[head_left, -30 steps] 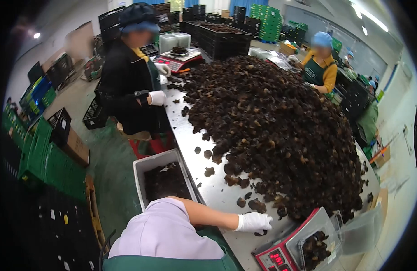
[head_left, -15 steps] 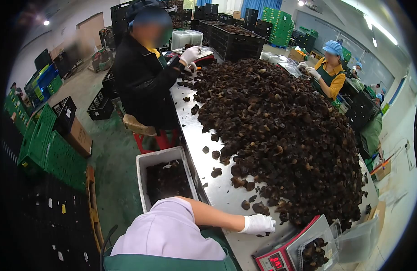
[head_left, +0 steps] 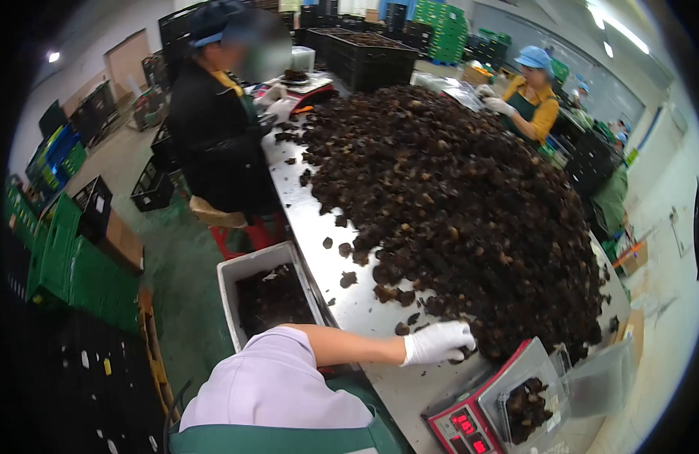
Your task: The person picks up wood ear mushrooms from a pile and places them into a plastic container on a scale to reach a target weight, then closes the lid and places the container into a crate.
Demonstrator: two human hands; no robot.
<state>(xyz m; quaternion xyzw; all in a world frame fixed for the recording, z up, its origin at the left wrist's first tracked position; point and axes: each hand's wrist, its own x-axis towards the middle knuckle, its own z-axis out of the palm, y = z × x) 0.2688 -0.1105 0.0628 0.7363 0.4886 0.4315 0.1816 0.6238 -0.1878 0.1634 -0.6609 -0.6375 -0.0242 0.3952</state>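
My left hand, in a white glove, reaches across the metal table at the near edge of a big heap of dark wood ear mushrooms. Its fingers are curled down around a dark mushroom piece, partly hidden beneath them. Below and to the right is a red-edged digital scale with lit red digits. On it rests a clear plastic box with mushrooms inside, its transparent lid raised to the right. My right hand is out of view.
A white foam bin holding dark scraps stands left of the metal table. Co-workers with gloved hands are at the far left and far right. Black crates are behind the heap; green crates stack at left.
My left hand has moved up and away from me, from the bare table to the heap's edge. The view has shifted slightly. The left co-worker's hands have lowered.
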